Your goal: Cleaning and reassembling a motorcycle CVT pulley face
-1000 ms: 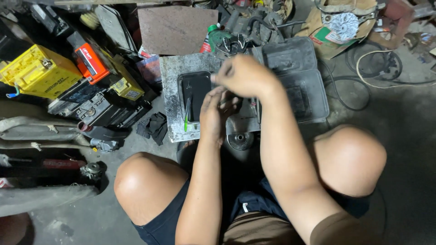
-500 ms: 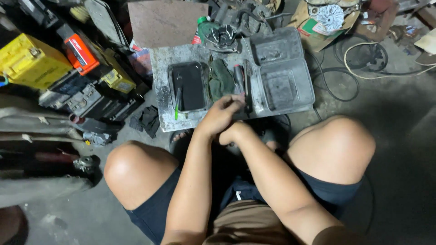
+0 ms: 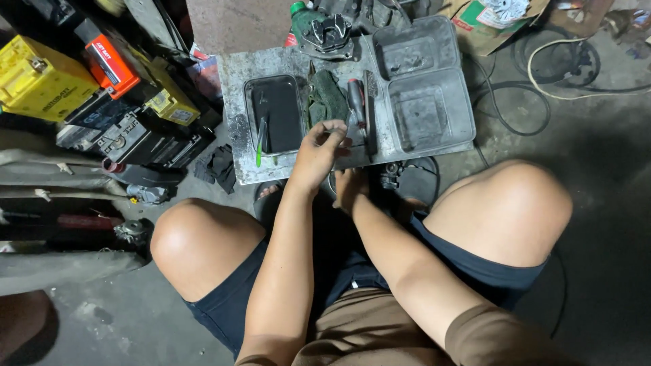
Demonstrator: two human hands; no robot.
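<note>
Here, left hand (image 3: 319, 152) pinches a small part, too small to identify, at the metal surface's (image 3: 234, 88) near edge, beside the screwdriver (image 3: 357, 102). Right hand (image 3: 349, 190), grip hidden, steadies the dark round component (image 3: 410, 181) below. Probably mid-assembly; fitting demands fine alignment.

Left hand (image 3: 319, 152) raised with fingers curled, right hand (image 3: 349, 190) lower, just beside it, both forearms converging

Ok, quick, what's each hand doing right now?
Left hand: fingers curled over the metal slab's edge; what it pinches cannot be told.
Right hand: low by the dark round part, grip hidden.
</note>
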